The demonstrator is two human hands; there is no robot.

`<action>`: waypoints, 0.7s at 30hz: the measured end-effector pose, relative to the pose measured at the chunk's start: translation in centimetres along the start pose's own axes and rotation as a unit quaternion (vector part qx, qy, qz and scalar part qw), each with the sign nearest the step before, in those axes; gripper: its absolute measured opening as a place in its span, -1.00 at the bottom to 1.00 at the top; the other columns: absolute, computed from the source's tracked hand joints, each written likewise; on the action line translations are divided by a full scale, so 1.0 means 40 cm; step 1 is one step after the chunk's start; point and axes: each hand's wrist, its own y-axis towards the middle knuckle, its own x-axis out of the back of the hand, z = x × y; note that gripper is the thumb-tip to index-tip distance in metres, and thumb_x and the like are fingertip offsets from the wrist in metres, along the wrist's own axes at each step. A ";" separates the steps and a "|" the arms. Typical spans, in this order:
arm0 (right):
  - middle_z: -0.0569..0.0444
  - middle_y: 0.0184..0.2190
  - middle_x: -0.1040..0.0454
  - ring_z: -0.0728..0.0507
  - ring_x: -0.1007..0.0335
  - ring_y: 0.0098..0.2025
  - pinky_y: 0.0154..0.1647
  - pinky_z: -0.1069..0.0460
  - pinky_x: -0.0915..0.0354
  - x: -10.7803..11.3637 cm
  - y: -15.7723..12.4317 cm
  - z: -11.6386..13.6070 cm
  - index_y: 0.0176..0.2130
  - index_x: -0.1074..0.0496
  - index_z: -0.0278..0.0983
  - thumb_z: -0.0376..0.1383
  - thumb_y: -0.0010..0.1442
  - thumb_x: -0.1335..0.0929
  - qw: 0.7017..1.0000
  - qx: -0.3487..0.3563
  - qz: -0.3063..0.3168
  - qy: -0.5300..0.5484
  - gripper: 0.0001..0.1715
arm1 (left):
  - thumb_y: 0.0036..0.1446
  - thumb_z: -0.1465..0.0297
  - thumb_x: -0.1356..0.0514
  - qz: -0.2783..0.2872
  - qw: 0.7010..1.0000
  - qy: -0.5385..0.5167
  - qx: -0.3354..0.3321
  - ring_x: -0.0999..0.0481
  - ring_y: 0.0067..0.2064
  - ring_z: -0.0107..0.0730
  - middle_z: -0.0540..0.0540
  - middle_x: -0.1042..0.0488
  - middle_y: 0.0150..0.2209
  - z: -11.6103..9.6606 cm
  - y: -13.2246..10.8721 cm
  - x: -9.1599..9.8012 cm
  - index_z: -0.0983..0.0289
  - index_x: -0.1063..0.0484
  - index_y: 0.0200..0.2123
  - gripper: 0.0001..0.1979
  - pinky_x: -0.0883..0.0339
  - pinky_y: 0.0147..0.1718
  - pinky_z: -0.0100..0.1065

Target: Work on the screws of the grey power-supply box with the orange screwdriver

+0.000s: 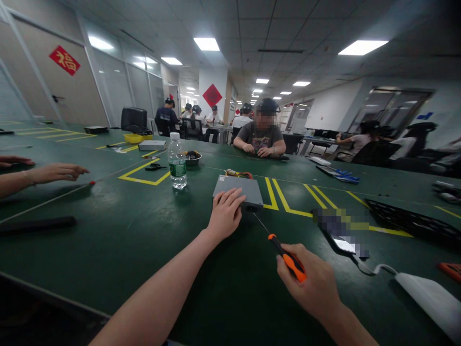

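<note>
A grey metal power supply unit [248, 188] lies on the green table, with a bundle of coloured cables [239, 174] at its far side. My left hand [226, 214] rests on its near left corner, fingers stretched out over the top. In my right hand [313, 278] is an orange and black screwdriver [288, 259], gripped by the handle. Its thin shaft points up and left, and the tip reaches the near face of the unit. Whether the tip sits in a screw is too small to tell.
A water bottle [177, 163] stands left of the unit, near a metal bowl [193, 157]. To the right lie a phone [344, 244] with a white cable and a black perforated panel [414, 218]. Another person's hands [54, 174] are at the left; a person [264, 129] sits opposite.
</note>
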 end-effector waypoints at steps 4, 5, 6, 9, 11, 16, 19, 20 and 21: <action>0.13 -0.57 -0.39 0.02 -0.27 -0.62 -0.57 0.11 -0.16 0.005 0.000 -0.001 -0.32 -0.34 -0.28 -0.21 0.13 -0.24 0.999 -0.046 -0.010 -0.016 -0.80 | 0.11 0.48 -0.03 0.013 1.000 -0.005 -0.003 -0.23 0.14 -0.30 0.00 -0.34 0.07 -0.001 0.003 0.006 0.12 -0.29 0.01 -0.62 0.09 0.16 -0.10; 0.14 -0.57 -0.39 0.02 -0.26 -0.62 -0.57 0.12 -0.16 0.005 0.000 -0.001 -0.32 -0.34 -0.28 -0.20 0.13 -0.24 0.998 -0.055 -0.009 -0.019 -0.80 | 0.11 0.49 -0.03 0.015 1.000 -0.007 -0.002 -0.24 0.13 -0.30 0.00 -0.35 0.07 -0.001 0.003 0.007 0.12 -0.29 0.01 -0.62 0.09 0.16 -0.10; 0.14 -0.58 -0.38 0.02 -0.26 -0.63 -0.57 0.12 -0.15 0.005 0.000 -0.002 -0.33 -0.34 -0.28 -0.19 0.13 -0.24 0.998 -0.062 -0.007 -0.021 -0.79 | 0.11 0.49 -0.04 0.015 1.000 -0.009 -0.001 -0.24 0.13 -0.30 0.00 -0.35 0.07 -0.001 0.004 0.008 0.11 -0.29 0.00 -0.62 0.09 0.16 -0.10; 0.15 -0.58 -0.38 0.02 -0.26 -0.63 -0.58 0.12 -0.14 0.002 0.000 -0.002 -0.33 -0.34 -0.28 -0.19 0.12 -0.23 0.997 -0.072 0.000 -0.021 -0.78 | 0.11 0.48 -0.03 0.016 1.000 -0.012 0.001 -0.24 0.13 -0.31 0.00 -0.35 0.07 0.000 0.004 0.012 0.12 -0.30 -0.01 -0.64 0.09 0.15 -0.11; 0.14 -0.58 -0.38 0.02 -0.26 -0.63 -0.58 0.12 -0.14 0.000 0.001 -0.001 -0.32 -0.33 -0.28 -0.19 0.13 -0.23 0.997 -0.075 0.002 -0.019 -0.78 | 0.12 0.47 -0.03 0.018 1.000 -0.014 0.000 -0.24 0.13 -0.31 -0.01 -0.35 0.07 0.000 0.003 0.013 0.12 -0.30 -0.01 -0.65 0.09 0.15 -0.12; 0.14 -0.58 -0.37 0.01 -0.26 -0.62 -0.57 0.12 -0.14 -0.006 0.002 0.000 -0.32 -0.33 -0.28 -0.19 0.14 -0.22 0.996 -0.086 0.013 -0.017 -0.78 | 0.11 0.47 -0.03 0.020 1.000 -0.014 0.000 -0.23 0.13 -0.32 -0.01 -0.35 0.07 0.000 0.002 0.014 0.12 -0.29 -0.01 -0.64 0.07 0.14 -0.13; 0.14 -0.58 -0.38 0.01 -0.26 -0.61 -0.58 0.12 -0.14 -0.009 0.001 0.001 -0.31 -0.33 -0.28 -0.18 0.14 -0.22 0.996 -0.090 0.011 -0.022 -0.77 | 0.11 0.48 -0.03 0.024 1.000 -0.016 0.004 -0.23 0.13 -0.31 0.00 -0.34 0.07 -0.001 0.002 0.014 0.12 -0.29 0.00 -0.63 0.07 0.14 -0.13; 0.14 -0.58 -0.38 0.01 -0.26 -0.61 -0.57 0.11 -0.13 -0.009 0.000 0.002 -0.31 -0.34 -0.28 -0.18 0.14 -0.22 0.996 -0.089 0.011 -0.023 -0.77 | 0.11 0.48 -0.03 0.025 1.000 -0.016 0.005 -0.23 0.13 -0.31 0.00 -0.34 0.08 -0.002 0.002 0.014 0.12 -0.29 0.00 -0.63 0.07 0.14 -0.12; 0.14 -0.57 -0.38 0.01 -0.26 -0.61 -0.57 0.11 -0.13 -0.010 0.000 0.002 -0.31 -0.34 -0.28 -0.18 0.14 -0.22 0.996 -0.087 0.012 -0.023 -0.77 | 0.11 0.48 -0.03 0.026 1.000 -0.017 0.006 -0.23 0.13 -0.30 0.00 -0.34 0.08 -0.002 0.002 0.014 0.12 -0.29 0.00 -0.63 0.07 0.14 -0.12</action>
